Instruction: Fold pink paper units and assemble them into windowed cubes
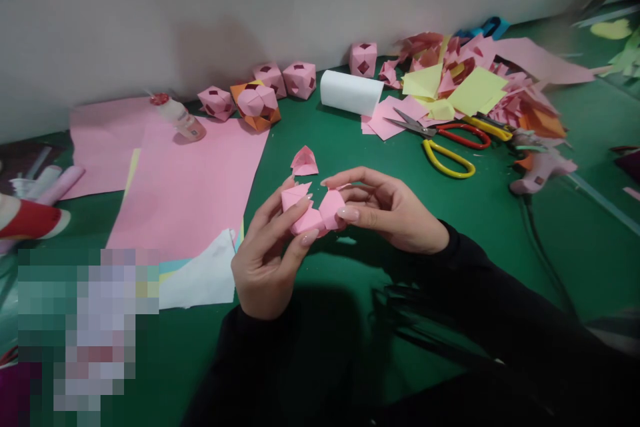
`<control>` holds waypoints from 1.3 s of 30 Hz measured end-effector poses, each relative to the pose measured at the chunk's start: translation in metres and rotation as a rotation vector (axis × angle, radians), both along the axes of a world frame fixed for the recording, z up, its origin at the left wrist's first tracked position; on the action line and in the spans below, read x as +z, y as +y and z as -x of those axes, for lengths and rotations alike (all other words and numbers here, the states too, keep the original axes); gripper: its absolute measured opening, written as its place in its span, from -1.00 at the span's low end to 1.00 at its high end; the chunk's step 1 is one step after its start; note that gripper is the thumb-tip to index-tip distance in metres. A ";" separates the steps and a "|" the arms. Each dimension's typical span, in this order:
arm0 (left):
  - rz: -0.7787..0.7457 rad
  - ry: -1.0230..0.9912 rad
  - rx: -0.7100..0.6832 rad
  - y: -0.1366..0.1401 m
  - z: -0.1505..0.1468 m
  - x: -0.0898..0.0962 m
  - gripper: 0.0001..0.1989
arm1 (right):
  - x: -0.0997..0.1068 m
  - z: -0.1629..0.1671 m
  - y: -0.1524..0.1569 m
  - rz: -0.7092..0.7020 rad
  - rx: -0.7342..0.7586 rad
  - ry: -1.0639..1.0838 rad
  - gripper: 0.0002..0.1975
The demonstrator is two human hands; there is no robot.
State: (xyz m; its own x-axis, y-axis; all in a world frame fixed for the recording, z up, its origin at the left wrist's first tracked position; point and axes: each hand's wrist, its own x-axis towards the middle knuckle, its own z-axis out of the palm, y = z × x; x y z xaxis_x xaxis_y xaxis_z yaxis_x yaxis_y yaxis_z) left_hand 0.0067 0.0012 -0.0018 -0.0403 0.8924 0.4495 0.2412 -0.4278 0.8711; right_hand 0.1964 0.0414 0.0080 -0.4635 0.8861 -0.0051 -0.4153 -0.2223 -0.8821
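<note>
Between my two hands is a pink folded-paper piece (pixel 307 220), partly assembled, with an opening at its top. My left hand (pixel 270 247) grips its left side, fingers and thumb pressed on the paper. On the right side my right hand (pixel 383 207) pinches a flap between thumb and fingers. Just beyond them, a loose pink folded unit (pixel 305 161) rests on the green table. Farther back stand several finished pink paper polyhedra (pixel 300 80), and an orange-and-pink one (pixel 257 105) sits beside them.
Scissors (pixel 435 133) with red and yellow handles lie at right, near a white roll (pixel 351 92) and a heap of paper scraps (pixel 465 80). A hot glue gun (pixel 543 170) trails its cord. Pink sheets (pixel 195 180), a small bottle (pixel 179 119) and a red cup (pixel 30 217) are at left.
</note>
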 end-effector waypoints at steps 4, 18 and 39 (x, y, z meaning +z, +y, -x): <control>0.024 -0.092 0.020 0.001 0.001 0.000 -0.69 | 0.006 -0.005 0.003 0.058 -0.152 0.016 -0.56; -0.008 -0.107 -0.029 0.001 -0.003 0.006 -0.68 | 0.007 -0.010 0.002 0.066 0.140 0.029 -0.66; 0.005 -0.119 0.001 -0.002 -0.003 0.005 -0.64 | 0.002 -0.006 0.001 -0.079 -0.077 -0.072 -0.61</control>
